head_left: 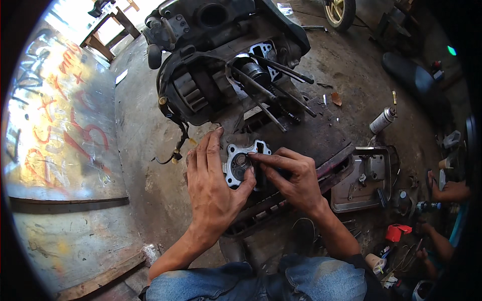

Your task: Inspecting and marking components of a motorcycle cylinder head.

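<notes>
Left grip (pixel 213 183) clasps a grey, dark-chambered cylinder head (pixel 241 160); right grip (pixel 296 173) touches its rim, grasping what I cannot tell.

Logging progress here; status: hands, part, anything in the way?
Left hand steadies cylinder head, chamber side up. Right hand at its face; whether holding anything, can't tell. Fingers partly cover chamber; engine studs just beyond.

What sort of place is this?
Probably a motorcycle repair workshop: an opened engine with its piston and long studs exposed, a wheel at the top edge, and a spray can to the right.
</notes>
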`<action>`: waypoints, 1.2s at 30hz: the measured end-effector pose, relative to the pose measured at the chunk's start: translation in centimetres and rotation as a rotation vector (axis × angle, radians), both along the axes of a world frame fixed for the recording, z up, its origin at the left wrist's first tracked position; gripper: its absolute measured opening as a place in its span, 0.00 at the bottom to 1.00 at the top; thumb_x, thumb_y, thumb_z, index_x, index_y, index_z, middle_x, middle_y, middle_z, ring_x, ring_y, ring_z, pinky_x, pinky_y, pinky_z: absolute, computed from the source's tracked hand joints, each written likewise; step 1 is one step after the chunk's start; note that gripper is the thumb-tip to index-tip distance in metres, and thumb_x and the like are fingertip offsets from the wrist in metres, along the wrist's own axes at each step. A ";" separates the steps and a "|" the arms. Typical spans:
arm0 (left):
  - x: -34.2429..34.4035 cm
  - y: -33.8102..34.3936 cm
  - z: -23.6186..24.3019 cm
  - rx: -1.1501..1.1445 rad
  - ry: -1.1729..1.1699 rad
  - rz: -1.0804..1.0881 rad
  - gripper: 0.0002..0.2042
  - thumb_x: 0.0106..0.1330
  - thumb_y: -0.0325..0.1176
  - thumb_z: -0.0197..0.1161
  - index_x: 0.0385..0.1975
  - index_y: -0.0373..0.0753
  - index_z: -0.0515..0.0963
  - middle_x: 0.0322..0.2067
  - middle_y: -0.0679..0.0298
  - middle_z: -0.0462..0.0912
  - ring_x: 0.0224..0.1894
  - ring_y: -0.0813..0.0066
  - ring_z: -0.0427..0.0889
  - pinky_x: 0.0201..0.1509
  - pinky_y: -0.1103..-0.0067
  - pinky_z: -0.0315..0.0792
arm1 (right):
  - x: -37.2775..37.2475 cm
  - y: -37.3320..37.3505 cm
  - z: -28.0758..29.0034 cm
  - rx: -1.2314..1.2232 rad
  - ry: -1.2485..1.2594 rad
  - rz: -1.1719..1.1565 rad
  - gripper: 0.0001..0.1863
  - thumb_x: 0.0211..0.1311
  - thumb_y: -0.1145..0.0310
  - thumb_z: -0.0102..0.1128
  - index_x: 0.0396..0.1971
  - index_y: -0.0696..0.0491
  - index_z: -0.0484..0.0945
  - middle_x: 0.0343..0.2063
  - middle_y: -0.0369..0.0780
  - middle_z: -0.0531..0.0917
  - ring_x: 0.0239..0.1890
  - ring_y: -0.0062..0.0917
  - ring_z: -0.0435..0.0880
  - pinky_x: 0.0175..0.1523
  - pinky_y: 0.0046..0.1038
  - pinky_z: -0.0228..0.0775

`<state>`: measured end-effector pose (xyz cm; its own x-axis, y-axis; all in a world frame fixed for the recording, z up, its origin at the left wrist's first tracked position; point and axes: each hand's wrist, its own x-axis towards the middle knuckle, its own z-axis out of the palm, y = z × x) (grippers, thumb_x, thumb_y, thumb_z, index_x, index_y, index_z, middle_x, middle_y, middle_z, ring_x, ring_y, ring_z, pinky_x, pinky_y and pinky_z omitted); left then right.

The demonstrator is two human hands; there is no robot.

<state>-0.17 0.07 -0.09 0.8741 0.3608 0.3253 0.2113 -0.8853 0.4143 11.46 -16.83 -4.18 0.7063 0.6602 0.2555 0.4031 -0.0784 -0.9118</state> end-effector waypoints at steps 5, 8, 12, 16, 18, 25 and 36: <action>0.2 -0.3 -0.1 -0.011 0.001 -0.002 0.45 0.59 0.38 0.78 0.77 0.32 0.64 0.69 0.43 0.72 0.66 0.36 0.73 0.73 0.51 0.67 | 1.0 0.3 -0.3 0.021 -0.073 0.031 0.22 0.67 0.77 0.72 0.58 0.43 0.92 0.32 0.39 0.86 0.30 0.27 0.86 0.36 0.31 0.80; 0.0 -0.1 -0.2 0.002 0.012 0.004 0.45 0.59 0.38 0.78 0.77 0.32 0.64 0.69 0.43 0.72 0.66 0.37 0.73 0.74 0.51 0.66 | 1.4 0.8 -0.9 0.023 -0.116 0.077 0.24 0.64 0.78 0.73 0.59 0.42 0.92 0.32 0.39 0.86 0.30 0.27 0.87 0.37 0.32 0.82; 0.2 -0.2 0.1 -0.018 0.006 0.002 0.45 0.58 0.37 0.78 0.77 0.32 0.64 0.69 0.43 0.73 0.66 0.38 0.73 0.73 0.51 0.67 | 2.5 0.7 -0.5 0.025 -0.156 0.117 0.26 0.61 0.78 0.74 0.59 0.41 0.92 0.32 0.39 0.86 0.30 0.27 0.87 0.37 0.32 0.82; 0.2 -0.2 0.2 -0.009 0.009 0.003 0.45 0.58 0.37 0.78 0.77 0.31 0.65 0.69 0.43 0.73 0.66 0.38 0.73 0.73 0.52 0.67 | 3.1 0.9 -1.0 0.063 -0.146 0.175 0.28 0.60 0.78 0.74 0.60 0.40 0.92 0.33 0.39 0.87 0.31 0.27 0.88 0.37 0.31 0.83; 0.2 -0.2 0.2 -0.003 -0.001 0.005 0.46 0.57 0.36 0.79 0.76 0.31 0.65 0.68 0.43 0.73 0.66 0.38 0.73 0.73 0.52 0.67 | 3.2 1.0 -1.1 0.069 -0.141 0.187 0.28 0.60 0.78 0.74 0.60 0.39 0.92 0.34 0.39 0.87 0.31 0.27 0.89 0.38 0.31 0.83; 0.3 -0.1 0.2 -0.052 0.054 0.001 0.46 0.58 0.34 0.79 0.77 0.31 0.63 0.71 0.45 0.72 0.73 0.42 0.71 0.79 0.56 0.65 | 3.8 2.9 0.5 0.128 -0.251 0.256 0.26 0.62 0.79 0.74 0.59 0.41 0.92 0.34 0.39 0.88 0.32 0.27 0.89 0.38 0.32 0.83; 0.5 0.1 0.6 -0.127 0.008 0.023 0.36 0.65 0.37 0.75 0.72 0.32 0.68 0.66 0.45 0.76 0.68 0.42 0.76 0.76 0.52 0.65 | -0.6 -1.7 0.8 0.088 0.137 0.021 0.17 0.77 0.74 0.67 0.62 0.54 0.87 0.43 0.44 0.92 0.42 0.25 0.91 0.48 0.29 0.82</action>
